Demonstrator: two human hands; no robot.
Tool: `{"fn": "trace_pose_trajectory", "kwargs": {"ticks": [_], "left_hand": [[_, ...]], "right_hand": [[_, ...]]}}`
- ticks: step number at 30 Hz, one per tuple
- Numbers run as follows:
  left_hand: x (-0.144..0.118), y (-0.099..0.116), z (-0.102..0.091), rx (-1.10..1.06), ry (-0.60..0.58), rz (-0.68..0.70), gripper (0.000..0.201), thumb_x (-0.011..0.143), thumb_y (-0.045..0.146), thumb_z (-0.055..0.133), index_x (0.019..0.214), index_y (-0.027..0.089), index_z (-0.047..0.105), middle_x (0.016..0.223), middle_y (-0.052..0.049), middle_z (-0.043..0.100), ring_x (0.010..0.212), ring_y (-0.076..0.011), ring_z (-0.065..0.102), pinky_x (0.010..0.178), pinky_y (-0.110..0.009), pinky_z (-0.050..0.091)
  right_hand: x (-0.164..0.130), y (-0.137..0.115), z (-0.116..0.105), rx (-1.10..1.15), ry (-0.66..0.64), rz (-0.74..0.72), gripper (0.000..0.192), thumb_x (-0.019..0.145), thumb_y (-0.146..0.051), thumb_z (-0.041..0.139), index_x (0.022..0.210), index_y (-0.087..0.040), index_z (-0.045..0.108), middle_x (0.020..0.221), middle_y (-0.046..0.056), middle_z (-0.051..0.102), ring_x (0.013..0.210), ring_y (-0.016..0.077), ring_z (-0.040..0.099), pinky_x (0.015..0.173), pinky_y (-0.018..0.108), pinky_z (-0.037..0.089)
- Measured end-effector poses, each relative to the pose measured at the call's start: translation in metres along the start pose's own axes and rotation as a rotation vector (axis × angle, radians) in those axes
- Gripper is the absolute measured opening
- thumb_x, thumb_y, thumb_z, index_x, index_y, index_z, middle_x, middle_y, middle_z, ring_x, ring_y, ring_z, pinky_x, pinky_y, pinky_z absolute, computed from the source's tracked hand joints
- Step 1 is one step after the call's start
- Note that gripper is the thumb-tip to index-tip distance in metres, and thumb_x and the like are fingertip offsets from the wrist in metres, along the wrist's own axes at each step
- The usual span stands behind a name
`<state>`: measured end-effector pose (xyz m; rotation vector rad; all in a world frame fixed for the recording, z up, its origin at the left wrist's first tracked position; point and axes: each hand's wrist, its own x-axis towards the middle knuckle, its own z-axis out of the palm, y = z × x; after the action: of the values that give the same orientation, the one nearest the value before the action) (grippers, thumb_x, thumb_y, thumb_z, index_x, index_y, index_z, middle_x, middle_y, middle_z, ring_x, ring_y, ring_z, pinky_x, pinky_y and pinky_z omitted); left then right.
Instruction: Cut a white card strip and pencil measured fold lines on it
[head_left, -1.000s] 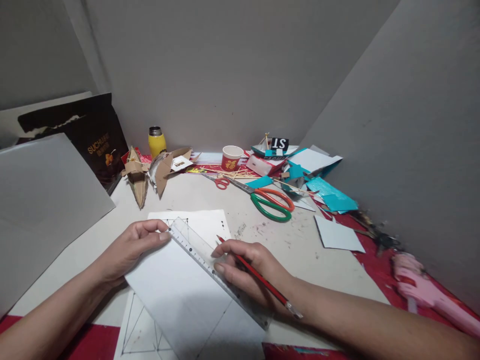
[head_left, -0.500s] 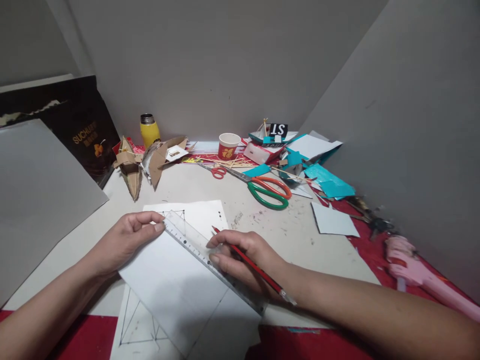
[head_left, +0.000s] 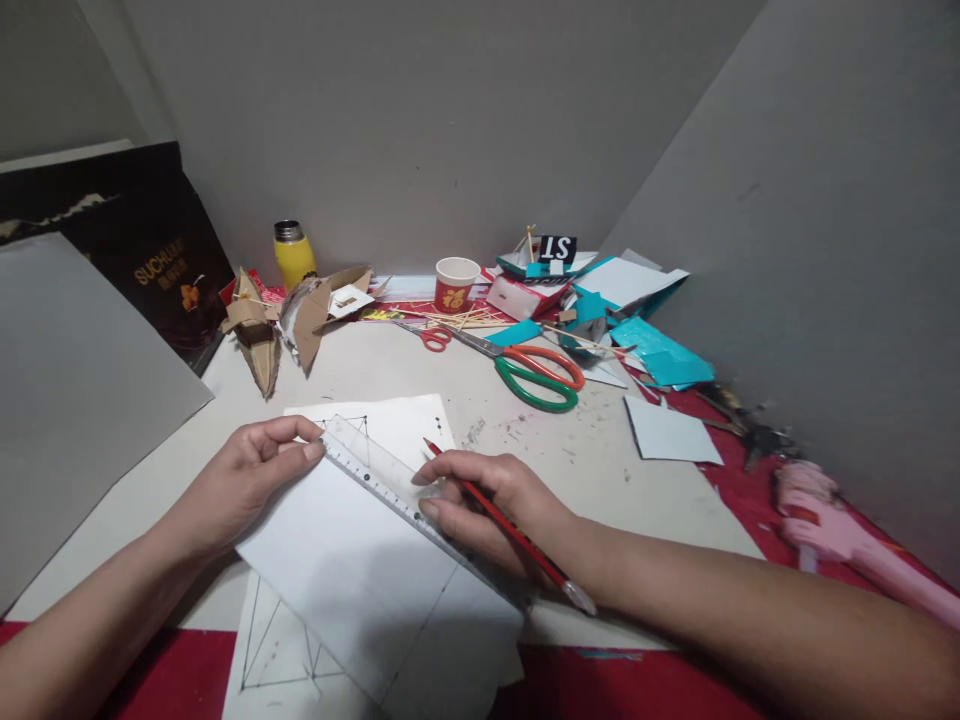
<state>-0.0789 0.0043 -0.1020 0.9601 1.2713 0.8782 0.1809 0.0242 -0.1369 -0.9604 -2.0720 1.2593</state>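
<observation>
A clear plastic ruler (head_left: 391,503) lies slantwise along the upper right edge of a white paper sheet (head_left: 322,530). My left hand (head_left: 262,465) is closed at the sheet's top corner, thumb and fingers pinching the paper and the ruler's end. With thumb and index finger, my right hand (head_left: 487,510) grips the ruler near its middle. A red-and-black pencil (head_left: 525,543) is tucked in that same hand, its tip pointing up and left. Below the sheet lies another paper (head_left: 262,640) with ruled lines and triangles, partly covered.
Large scissors (head_left: 536,378) and small red scissors (head_left: 435,340) lie ahead. Behind them stand a paper cup (head_left: 456,285), a yellow bottle (head_left: 294,258) and cardboard pieces (head_left: 307,325). Teal card scraps (head_left: 660,352) are at right, near a pink glue gun (head_left: 817,515). A grey board (head_left: 82,400) leans left.
The view has shifted slightly. Both hands keep their hold, and the ruler stays along the edge of the sheet with almost no movement.
</observation>
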Motion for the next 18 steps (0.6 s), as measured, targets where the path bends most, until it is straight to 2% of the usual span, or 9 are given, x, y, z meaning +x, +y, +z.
{"fn": "trace_pose_trajectory", "kwargs": {"ticks": [4, 7, 10, 14, 18], "left_hand": [[0.001, 0.002, -0.001, -0.060, 0.082, 0.052, 0.024, 0.073, 0.038, 0.079, 0.081, 0.020, 0.064, 0.057, 0.004, 0.068, 0.044, -0.0094, 0.060, 0.042, -0.015, 0.046], [0.000, 0.005, -0.002, -0.115, 0.141, 0.104, 0.024, 0.074, 0.037, 0.078, 0.081, 0.019, 0.063, 0.057, 0.004, 0.067, 0.045, -0.0097, 0.060, 0.043, -0.016, 0.047], [-0.005, 0.009, -0.001, -0.162, 0.248, 0.161, 0.027, 0.073, 0.036, 0.079, 0.083, 0.019, 0.061, 0.055, 0.005, 0.066, 0.045, -0.0101, 0.060, 0.043, -0.016, 0.046], [-0.015, 0.012, 0.006, -0.194, 0.379, 0.232, 0.030, 0.072, 0.039, 0.079, 0.087, 0.021, 0.061, 0.055, 0.007, 0.065, 0.042, -0.0094, 0.056, 0.042, -0.016, 0.044], [-0.024, 0.012, 0.014, -0.180, 0.476, 0.295, 0.032, 0.070, 0.043, 0.080, 0.085, 0.021, 0.062, 0.055, 0.006, 0.064, 0.044, -0.0098, 0.057, 0.042, -0.016, 0.043]], "right_hand": [[0.001, -0.011, -0.013, -0.042, 0.121, -0.026, 0.019, 0.089, -0.029, 0.056, 0.101, -0.016, 0.063, 0.068, 0.001, 0.065, 0.054, 0.0111, 0.055, 0.052, 0.023, 0.046], [0.003, -0.022, -0.030, -0.082, 0.276, -0.049, 0.022, 0.091, -0.031, 0.056, 0.106, -0.017, 0.061, 0.091, 0.010, 0.073, 0.078, 0.0189, 0.070, 0.070, 0.030, 0.057], [0.002, -0.031, -0.047, -0.091, 0.451, -0.096, 0.026, 0.091, -0.037, 0.059, 0.110, -0.020, 0.061, 0.101, 0.011, 0.074, 0.096, 0.0231, 0.071, 0.086, 0.035, 0.058], [-0.004, -0.040, -0.052, -0.077, 0.621, -0.180, 0.024, 0.092, -0.038, 0.059, 0.113, -0.025, 0.062, 0.102, 0.008, 0.075, 0.093, 0.0218, 0.073, 0.082, 0.031, 0.061], [-0.020, -0.043, -0.039, -0.155, 0.595, -0.322, 0.023, 0.096, -0.031, 0.054, 0.118, -0.030, 0.061, 0.093, 0.006, 0.075, 0.082, 0.0209, 0.073, 0.073, 0.029, 0.063]]}}
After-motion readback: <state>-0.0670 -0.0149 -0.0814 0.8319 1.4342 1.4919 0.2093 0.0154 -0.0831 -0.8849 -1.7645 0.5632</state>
